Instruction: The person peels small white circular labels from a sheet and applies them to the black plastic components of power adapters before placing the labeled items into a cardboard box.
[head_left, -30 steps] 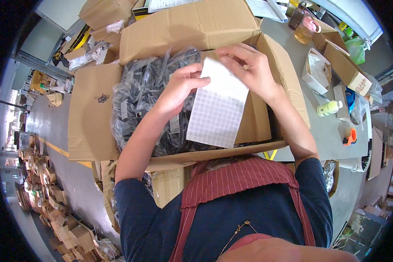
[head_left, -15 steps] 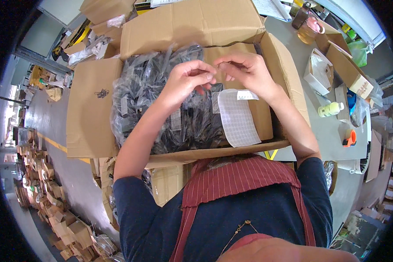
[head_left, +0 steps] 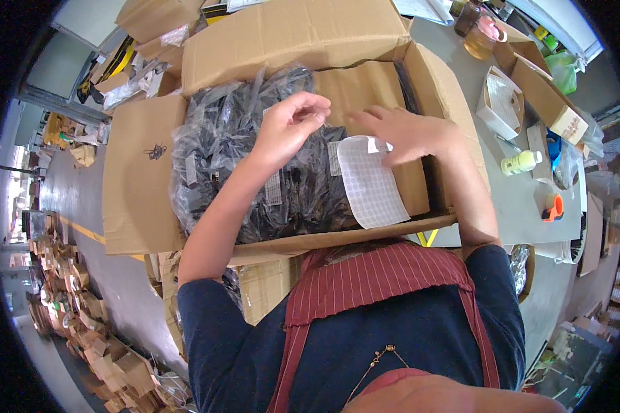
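we are holding our left hand [head_left: 287,129] narrowly curled, contents unclear, our right hand [head_left: 413,134] wide, near the white sheet [head_left: 375,193].

So the outfit's pretty simple: navy shirt [head_left: 255,354] with short sleeves [head_left: 210,303], and over it a maroon apron [head_left: 386,279] with thin pale pinstripes. The bib's edge looks kinda wavy, and plain maroon straps [head_left: 293,365] run up both sides. There's also a fine gold-coloured necklace [head_left: 375,360] with a tiny squarish pendant [head_left: 390,349]. Forearms [head_left: 231,206] are bare.
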A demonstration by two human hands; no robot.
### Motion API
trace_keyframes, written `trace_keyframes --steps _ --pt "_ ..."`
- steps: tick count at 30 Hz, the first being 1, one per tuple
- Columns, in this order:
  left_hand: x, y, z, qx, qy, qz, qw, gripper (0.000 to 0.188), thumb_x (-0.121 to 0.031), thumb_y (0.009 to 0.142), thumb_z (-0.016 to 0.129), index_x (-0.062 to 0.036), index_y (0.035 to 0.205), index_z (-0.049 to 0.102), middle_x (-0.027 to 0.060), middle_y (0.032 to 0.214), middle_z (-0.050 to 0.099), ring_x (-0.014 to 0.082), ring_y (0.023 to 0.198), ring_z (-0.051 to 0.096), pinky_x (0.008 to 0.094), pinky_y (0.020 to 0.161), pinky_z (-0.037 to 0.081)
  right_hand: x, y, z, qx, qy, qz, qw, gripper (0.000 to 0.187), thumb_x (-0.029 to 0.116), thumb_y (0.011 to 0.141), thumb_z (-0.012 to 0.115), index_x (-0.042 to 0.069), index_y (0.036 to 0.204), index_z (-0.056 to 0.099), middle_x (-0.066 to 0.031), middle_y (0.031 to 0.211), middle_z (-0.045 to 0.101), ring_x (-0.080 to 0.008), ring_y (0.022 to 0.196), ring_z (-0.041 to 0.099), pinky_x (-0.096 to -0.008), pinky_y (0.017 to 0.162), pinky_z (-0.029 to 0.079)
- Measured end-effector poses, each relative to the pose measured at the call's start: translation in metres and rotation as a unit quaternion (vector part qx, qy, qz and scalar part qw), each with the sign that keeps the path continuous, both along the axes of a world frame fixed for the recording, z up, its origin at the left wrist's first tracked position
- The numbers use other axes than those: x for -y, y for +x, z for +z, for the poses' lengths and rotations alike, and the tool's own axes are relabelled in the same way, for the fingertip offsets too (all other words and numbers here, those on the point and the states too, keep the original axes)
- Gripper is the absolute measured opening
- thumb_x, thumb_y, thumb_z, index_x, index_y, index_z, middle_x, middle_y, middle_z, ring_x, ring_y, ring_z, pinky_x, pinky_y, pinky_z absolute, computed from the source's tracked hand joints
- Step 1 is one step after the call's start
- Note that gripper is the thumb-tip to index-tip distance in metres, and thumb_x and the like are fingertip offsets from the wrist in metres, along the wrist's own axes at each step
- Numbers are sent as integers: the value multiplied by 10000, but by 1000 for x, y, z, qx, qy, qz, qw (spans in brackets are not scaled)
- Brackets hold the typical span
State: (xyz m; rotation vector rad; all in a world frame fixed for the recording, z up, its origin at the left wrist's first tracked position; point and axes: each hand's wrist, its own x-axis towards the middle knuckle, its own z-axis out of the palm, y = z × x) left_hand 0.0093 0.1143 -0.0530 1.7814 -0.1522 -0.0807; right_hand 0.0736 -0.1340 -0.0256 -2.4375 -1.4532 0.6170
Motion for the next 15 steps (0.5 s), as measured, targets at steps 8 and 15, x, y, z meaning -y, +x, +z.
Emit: trace_keyframes --steps 8,15 --pt "16 -13 21 132 116 -29 984 488 -106 819 759 -54 1275 593 74 1255 589 181 1153 571 311 916 497 -7 7 1 65 246 -64 965 259 89 877 626 25 1128 624 -178 817 689 -347 764 681 -421 694 526" --pt "18 -17 31 231 148 53 960 268 -73 846 749 -46 1110 716 63 1103 664 156 1013 624 278 828 514 -15 -4 16 -30 321 -63 945 202 150 864 722 6 1006 723 -173 797 700 -213 692 686 -326 643 520"
